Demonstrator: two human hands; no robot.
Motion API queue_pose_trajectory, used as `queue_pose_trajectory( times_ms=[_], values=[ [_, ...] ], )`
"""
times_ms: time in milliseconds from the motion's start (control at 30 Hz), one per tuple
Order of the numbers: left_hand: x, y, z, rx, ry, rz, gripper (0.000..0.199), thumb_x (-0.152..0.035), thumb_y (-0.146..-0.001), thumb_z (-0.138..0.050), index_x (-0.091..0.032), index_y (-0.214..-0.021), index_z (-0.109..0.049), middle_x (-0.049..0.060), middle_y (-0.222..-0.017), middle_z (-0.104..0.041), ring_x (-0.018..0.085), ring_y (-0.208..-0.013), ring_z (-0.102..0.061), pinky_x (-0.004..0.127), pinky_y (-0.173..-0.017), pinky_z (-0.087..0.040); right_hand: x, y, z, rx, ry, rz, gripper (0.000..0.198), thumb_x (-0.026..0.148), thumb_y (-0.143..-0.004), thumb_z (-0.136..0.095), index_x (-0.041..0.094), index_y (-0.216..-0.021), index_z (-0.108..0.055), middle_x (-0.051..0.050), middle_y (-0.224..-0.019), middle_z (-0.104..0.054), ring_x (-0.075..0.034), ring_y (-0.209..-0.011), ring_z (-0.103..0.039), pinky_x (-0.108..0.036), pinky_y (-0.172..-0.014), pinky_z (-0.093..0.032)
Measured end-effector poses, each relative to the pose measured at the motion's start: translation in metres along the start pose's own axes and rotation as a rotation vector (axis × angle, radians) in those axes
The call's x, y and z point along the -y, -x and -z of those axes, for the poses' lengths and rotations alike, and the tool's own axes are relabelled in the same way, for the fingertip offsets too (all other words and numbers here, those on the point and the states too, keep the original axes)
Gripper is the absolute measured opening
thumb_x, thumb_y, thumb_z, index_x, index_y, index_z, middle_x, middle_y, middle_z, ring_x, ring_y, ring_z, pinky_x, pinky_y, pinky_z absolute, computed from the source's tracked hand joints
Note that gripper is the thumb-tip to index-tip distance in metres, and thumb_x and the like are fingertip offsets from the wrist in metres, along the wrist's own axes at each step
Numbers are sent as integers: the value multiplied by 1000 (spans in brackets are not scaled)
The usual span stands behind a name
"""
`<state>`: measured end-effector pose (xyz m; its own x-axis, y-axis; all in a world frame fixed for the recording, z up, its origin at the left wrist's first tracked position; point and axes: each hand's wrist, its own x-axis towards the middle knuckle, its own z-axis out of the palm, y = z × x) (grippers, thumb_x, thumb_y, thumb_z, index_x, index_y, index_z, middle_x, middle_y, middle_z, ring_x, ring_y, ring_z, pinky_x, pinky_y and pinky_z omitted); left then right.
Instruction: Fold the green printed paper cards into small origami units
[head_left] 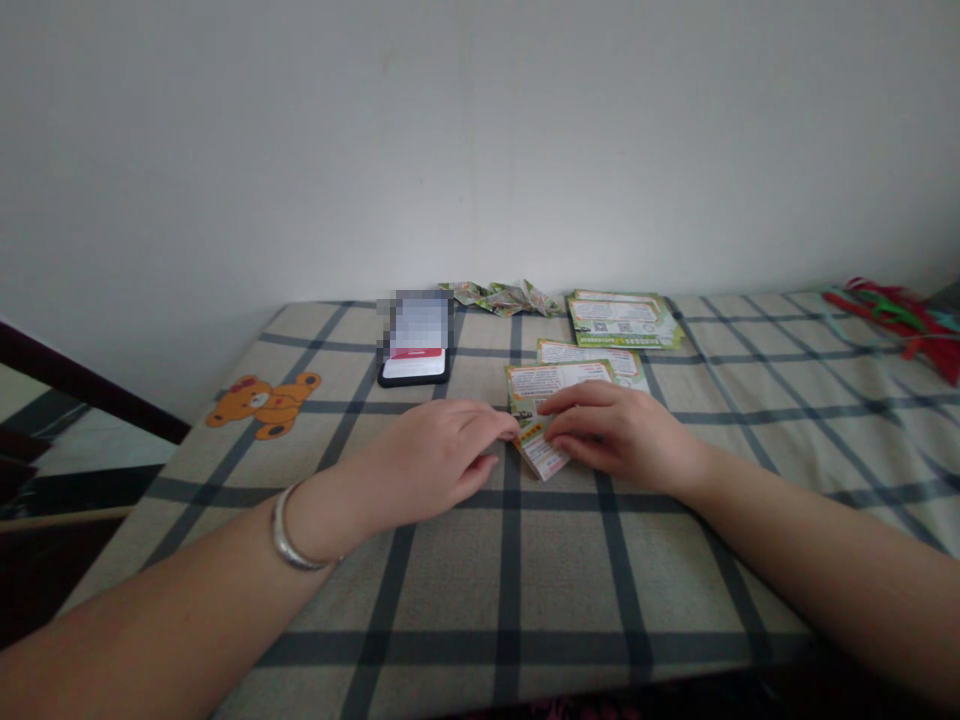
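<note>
A printed paper leaflet point(544, 376) with a green border lies on the checked tablecloth between my hands, its near corner folded over into a point toward me. My right hand point(622, 430) rests on the leaflet from the right, fingers curled and fingertips holding the folded part down. From the left, my left hand point(442, 450) reaches its fingertips to the leaflet's left edge by the fold. Its thumb stays apart from the fingers, and a silver bangle point(283, 530) circles the wrist. Another leaflet point(630, 362) lies partly under the folded one.
A phone point(415, 370), its screen partly blurred, lies behind my left hand. Folded paper pieces point(506, 298) sit along the wall, beside a stack of leaflets point(626, 320). An orange bear cutout point(262, 403) is at the left. Red and green items point(900, 315) lie far right.
</note>
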<state>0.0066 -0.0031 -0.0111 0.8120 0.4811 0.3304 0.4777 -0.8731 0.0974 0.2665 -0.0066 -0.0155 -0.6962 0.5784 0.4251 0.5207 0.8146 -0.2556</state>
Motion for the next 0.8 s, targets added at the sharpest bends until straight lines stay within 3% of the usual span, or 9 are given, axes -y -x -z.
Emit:
queue_pose_trajectory(
  times_ms=[200,333,800],
  values=[
    [1,1,-1,21,43,9,29,-16,-88,-51,-18,-117,-57,8,-112,-66,20,-101,-63,37,-87,-53,5,0,7,117,81,46,25,31,-90,-57,23,-110,-70,-6,-123,-66,-22,-108,-62,-41,-92,-52],
    [2,0,-1,4,80,42,27,-15,-88,-51,-18,-114,-59,7,-112,-67,19,-101,-64,35,-89,-53,8,0,7,127,162,68,28,29,-91,-54,23,-115,-68,-5,-127,-64,-24,-114,-60,-43,-93,-52],
    [3,1,-6,-31,183,99,29,-10,-87,-52,-17,-115,-52,4,-103,-70,16,-97,-66,32,-86,-53,10,-1,2,100,196,78,26,27,-93,-53,19,-112,-69,-6,-115,-71,-21,-104,-65,-38,-90,-54]
  ],
)
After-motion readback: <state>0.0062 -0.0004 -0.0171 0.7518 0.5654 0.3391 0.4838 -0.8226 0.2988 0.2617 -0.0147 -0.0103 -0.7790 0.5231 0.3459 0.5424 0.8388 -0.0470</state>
